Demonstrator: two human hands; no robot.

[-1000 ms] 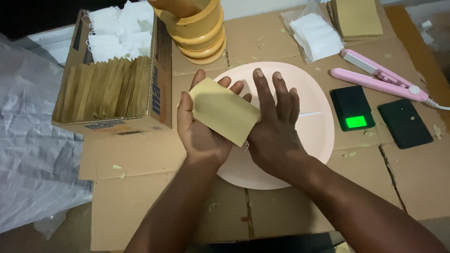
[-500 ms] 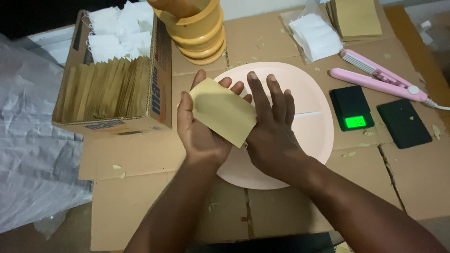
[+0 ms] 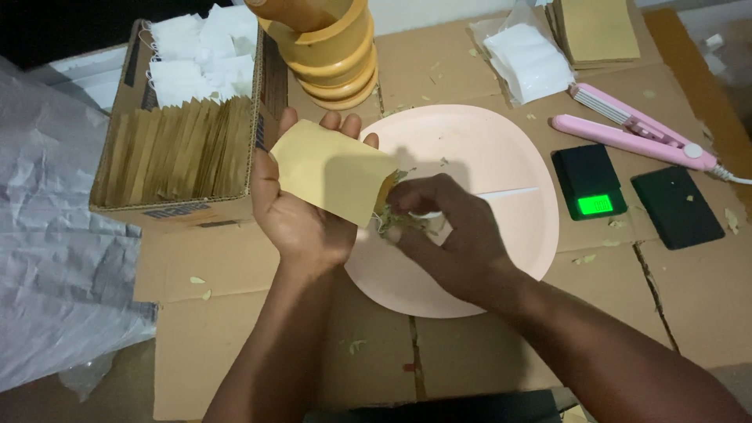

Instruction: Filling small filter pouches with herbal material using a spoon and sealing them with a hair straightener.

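Note:
My left hand (image 3: 298, 219) holds a tan paper pouch (image 3: 333, 171) tilted, its open mouth facing right over a pale pink plate (image 3: 501, 157). My right hand (image 3: 446, 235) is bunched at the pouch's mouth, fingers pinched on a small clump of dried green herb (image 3: 392, 223). A few herb flakes lie on the plate. A thin white stick (image 3: 509, 192) rests on the plate, just right of my right hand.
A cardboard box (image 3: 180, 211) at left holds rows of tan pouches and white sachets. A stack of orange tubs (image 3: 329, 55) stands behind the plate. At right lie a small scale with a green display (image 3: 591, 184), a black lid (image 3: 677, 207), a pink heat sealer (image 3: 634, 133), white sachets (image 3: 529, 63) and tan pouches (image 3: 599, 31).
My right hand, which lay flat beside the pouch, has curled shut and pinched herb at the pouch's mouth. The pouch has tilted with its opening to the right.

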